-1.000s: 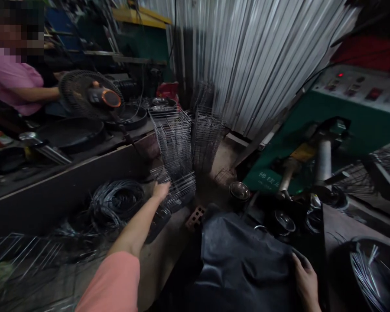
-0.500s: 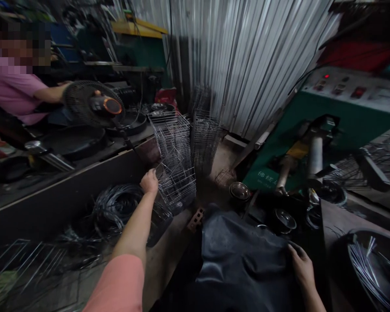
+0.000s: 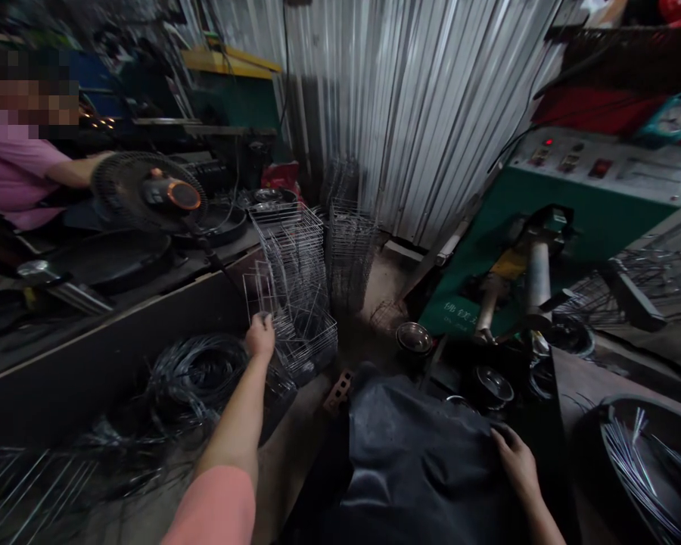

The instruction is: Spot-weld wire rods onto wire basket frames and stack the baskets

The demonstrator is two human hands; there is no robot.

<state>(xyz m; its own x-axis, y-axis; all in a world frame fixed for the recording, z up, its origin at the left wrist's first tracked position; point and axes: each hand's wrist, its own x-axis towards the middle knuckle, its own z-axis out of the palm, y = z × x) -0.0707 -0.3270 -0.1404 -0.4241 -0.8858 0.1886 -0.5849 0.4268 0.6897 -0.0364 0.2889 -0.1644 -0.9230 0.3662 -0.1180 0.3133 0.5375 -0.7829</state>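
Note:
My left hand (image 3: 259, 337) is closed on a small bent wire frame (image 3: 250, 294), which stands up above the fingers. Just right of it rises a tall stack of wire racks (image 3: 298, 265); I cannot tell whether the held frame touches the stack. A second, darker stack of wire racks (image 3: 352, 253) stands behind, near the metal wall. Across my lap lies a black apron (image 3: 414, 446). At its right edge my right hand (image 3: 515, 454) has its fingers closed on the material, partly hidden.
A green machine (image 3: 477, 257) stands to the right, with metal bowls (image 3: 414, 337) below it. A black tub (image 3: 607, 454) holds metal rods. Left are a wire coil (image 3: 196, 371), a low board (image 3: 119, 337), a fan (image 3: 147, 189) and a person in pink (image 3: 20, 170). A brick (image 3: 338, 390) lies ahead.
My left hand has turned the wire frame upright, to the left of the stack. The view has shifted slightly to the right. My right hand stays at the apron's edge. Sparks now show near the person.

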